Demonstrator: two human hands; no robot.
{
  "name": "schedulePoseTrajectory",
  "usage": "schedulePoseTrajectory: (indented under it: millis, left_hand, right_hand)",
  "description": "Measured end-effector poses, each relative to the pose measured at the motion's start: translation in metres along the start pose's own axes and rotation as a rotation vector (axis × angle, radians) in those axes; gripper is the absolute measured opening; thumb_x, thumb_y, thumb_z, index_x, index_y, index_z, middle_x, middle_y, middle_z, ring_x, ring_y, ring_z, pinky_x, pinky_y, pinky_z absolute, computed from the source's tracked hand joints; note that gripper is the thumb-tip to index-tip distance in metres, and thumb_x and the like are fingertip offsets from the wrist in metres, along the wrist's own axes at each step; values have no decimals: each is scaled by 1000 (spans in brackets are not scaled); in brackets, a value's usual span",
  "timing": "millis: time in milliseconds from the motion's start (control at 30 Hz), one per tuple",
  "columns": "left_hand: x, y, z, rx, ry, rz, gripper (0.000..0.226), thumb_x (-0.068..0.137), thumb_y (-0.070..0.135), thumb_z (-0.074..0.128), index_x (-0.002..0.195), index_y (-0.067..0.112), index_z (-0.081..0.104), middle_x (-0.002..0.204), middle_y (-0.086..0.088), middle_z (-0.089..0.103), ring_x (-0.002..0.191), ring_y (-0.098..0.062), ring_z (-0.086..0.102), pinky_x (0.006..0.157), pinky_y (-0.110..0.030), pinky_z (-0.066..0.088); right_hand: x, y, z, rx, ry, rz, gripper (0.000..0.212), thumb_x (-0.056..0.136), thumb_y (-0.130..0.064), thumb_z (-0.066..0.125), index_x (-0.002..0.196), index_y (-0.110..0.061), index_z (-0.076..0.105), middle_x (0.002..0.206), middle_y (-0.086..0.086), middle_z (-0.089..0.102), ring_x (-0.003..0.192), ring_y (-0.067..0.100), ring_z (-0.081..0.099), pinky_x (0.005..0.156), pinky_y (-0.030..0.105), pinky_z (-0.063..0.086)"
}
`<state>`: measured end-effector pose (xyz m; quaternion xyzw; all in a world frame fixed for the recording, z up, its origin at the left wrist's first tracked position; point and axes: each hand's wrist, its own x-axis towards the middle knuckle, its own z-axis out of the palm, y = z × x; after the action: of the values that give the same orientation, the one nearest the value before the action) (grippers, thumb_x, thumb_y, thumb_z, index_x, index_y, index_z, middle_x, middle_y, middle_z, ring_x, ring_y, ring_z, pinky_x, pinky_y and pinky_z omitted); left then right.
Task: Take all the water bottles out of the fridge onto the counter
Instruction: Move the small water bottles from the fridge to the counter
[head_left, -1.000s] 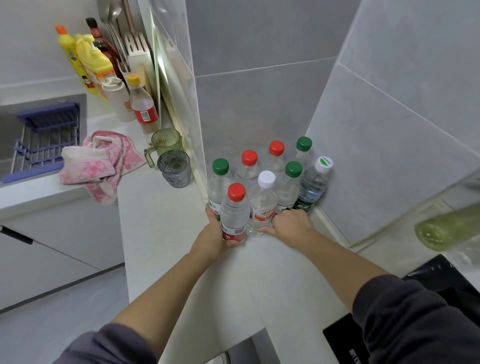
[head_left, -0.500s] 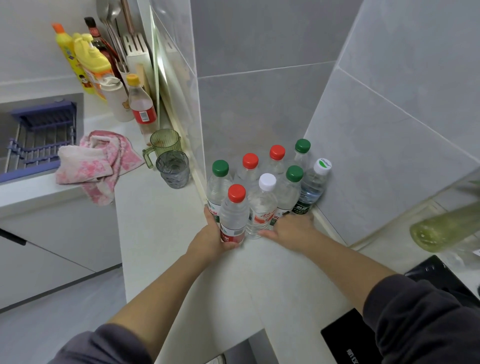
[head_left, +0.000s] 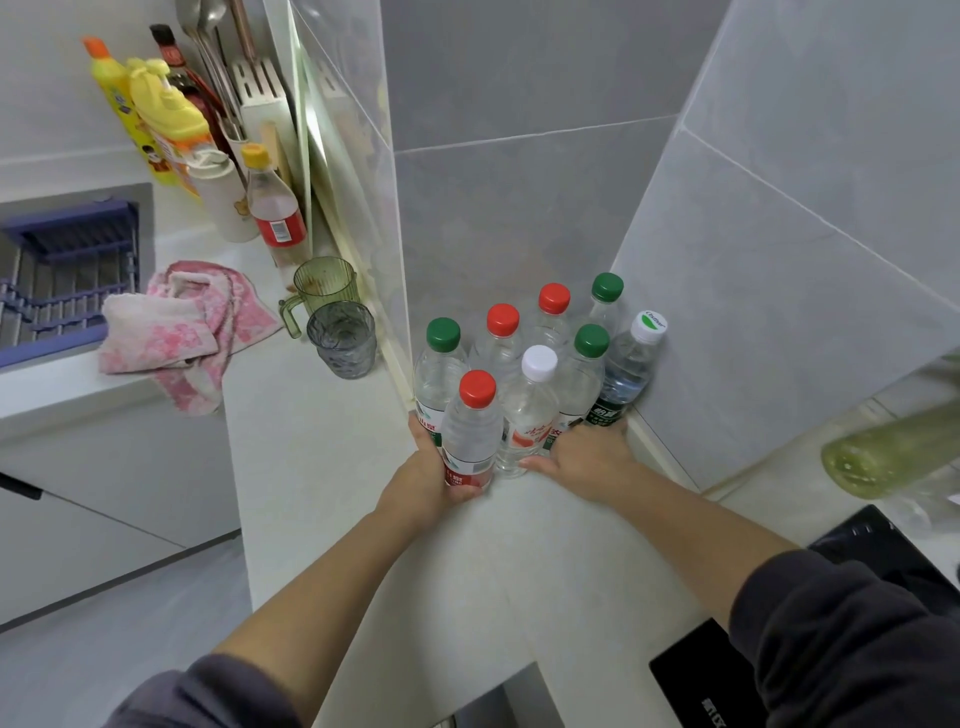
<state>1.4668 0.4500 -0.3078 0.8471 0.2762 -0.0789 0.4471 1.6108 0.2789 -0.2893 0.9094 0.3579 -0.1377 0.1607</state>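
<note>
My left hand (head_left: 428, 475) is curling round the base of the nearest red-capped bottle (head_left: 470, 434), both arms reaching forward; my right hand (head_left: 587, 454) is pressing spread fingers against the bases beside it. Eight water bottles (head_left: 530, 410) are standing bunched on the counter (head_left: 322, 467) in the tiled corner (head_left: 519, 234): three red-capped, three green-capped, two white-capped. The cluster is sitting as it was a second ago

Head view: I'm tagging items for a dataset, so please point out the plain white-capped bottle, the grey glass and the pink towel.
plain white-capped bottle (head_left: 527, 410), head view, on its clear body below the cap.
grey glass (head_left: 343, 356), head view, on its front wall.
pink towel (head_left: 171, 332), head view, on its middle folds.
</note>
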Motion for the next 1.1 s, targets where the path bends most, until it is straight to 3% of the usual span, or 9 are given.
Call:
schedulePoseTrajectory:
  millis: [133, 300, 433, 600, 733, 833, 967, 1100]
  left_hand:
    - [-3, -2, 0, 19, 14, 10, 128, 76, 46, 78, 148, 16, -24, 121, -3, 65, 101, -28, 65, 88, -40, 51]
    - [-8, -3, -2, 73, 38, -1, 130, 76, 48, 78, 149, 15, -24, 122, -7, 65, 103, -31, 64, 79, -33, 46]
    - [-13, -7, -5, 140, 40, -37, 132, 72, 53, 78, 150, 15, -21, 121, -11, 64, 104, -32, 63, 82, -37, 48]
    - [-36, -18, -17, 265, 26, -94, 128, 74, 59, 74, 152, 16, -18, 133, -10, 56, 115, -29, 58, 87, -39, 50]
    - [-87, -29, -19, 488, 132, -29, 111, 83, 60, 63, 154, 17, -10, 135, -7, 47, 114, -27, 55, 80, -38, 49]
    - [-133, -38, -11, 597, 232, 2, 103, 86, 58, 59, 155, 15, -5, 142, -7, 40, 119, -27, 47, 88, -37, 46]
    - [-196, -48, 1, 559, 359, -4, 100, 86, 57, 60, 155, 13, 3, 157, -9, 24, 141, -28, 29, 111, -38, 33]
    - [-262, -54, 15, 455, 463, 1, 93, 88, 54, 60, 155, 14, 9, 158, -8, 26, 144, -28, 25, 116, -39, 28]
  right_hand:
    - [-1, 0, 7, -16, 26, 27, 81, 85, -80, 12, 107, -25, 68, 118, 2, 66, 119, 28, 52, 101, 55, 30]
    - [-9, -5, 9, 31, 12, 45, 77, 88, -78, 15, 101, -26, 69, 110, 0, 68, 117, 25, 54, 108, 61, 20]
    - [-25, -9, 9, 62, 23, 43, 69, 91, -75, 22, 100, -23, 66, 111, 1, 66, 113, 25, 57, 105, 55, 29]
    - [-50, -18, 8, 92, -55, 51, 71, 91, -74, 21, 133, -26, 51, 133, 4, 57, 127, 27, 47, 110, 63, 22]
    - [-90, -33, 18, 199, -27, -6, 70, 93, -71, 22, 149, -30, 33, 157, 2, 31, 143, 25, 28, 114, 63, 15]
    - [-122, -47, 23, 244, 19, -101, 70, 94, -70, 25, 154, -33, 20, 164, 0, 12, 150, 24, 11, 117, 62, 10]
    - [-159, -68, 23, 226, 101, -240, 73, 93, -72, 22, 155, -35, 12, 165, -1, 2, 152, 25, -1, 117, 61, 6]
    - [-193, -89, 19, 217, 171, -355, 101, 68, -84, -13, 155, -37, 8, 165, -2, -4, 152, 25, -7, 117, 59, 0]
